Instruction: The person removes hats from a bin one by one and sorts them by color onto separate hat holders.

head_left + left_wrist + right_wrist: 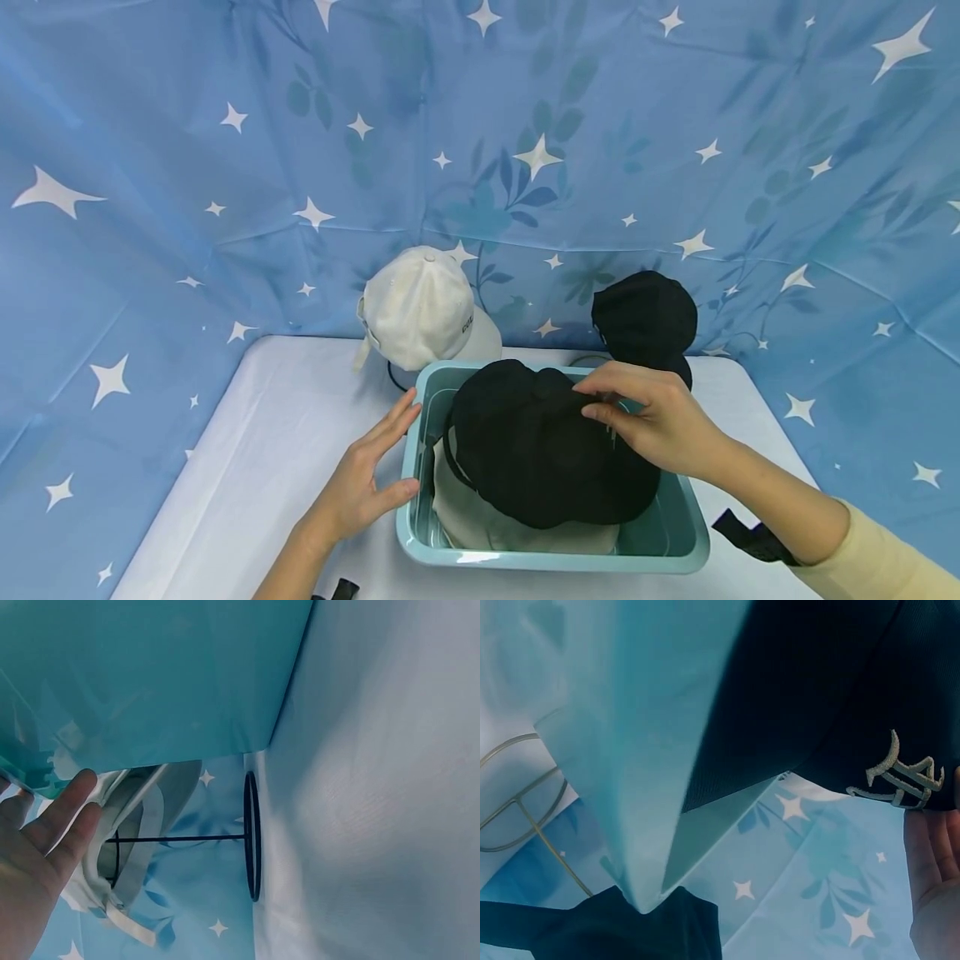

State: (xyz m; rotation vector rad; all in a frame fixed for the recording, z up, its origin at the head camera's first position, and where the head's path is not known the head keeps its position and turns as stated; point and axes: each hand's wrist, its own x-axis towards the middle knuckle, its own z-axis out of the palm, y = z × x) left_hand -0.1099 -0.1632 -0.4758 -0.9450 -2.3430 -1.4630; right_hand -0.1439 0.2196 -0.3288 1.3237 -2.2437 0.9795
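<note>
A black cap (540,450) lies tilted on top of a beige cloth-like item (510,525) inside a teal plastic bin (555,562). My right hand (663,417) pinches the far right part of that cap between thumb and fingers. Light embroidery (904,776) shows on the cap beside the fingers in the right wrist view. With fingers spread, my left hand (367,479) is at the bin's left rim, its fingertips against or very near it. In the left wrist view the left hand (45,862) appears beside the bin wall (150,690).
Behind the bin's left corner, a white cap (420,308) sits on a black wire stand (253,836). Another black cap (648,317) is raised behind the right corner, near a wire stand (525,806). A starred blue curtain (480,150) backs the white table (277,417).
</note>
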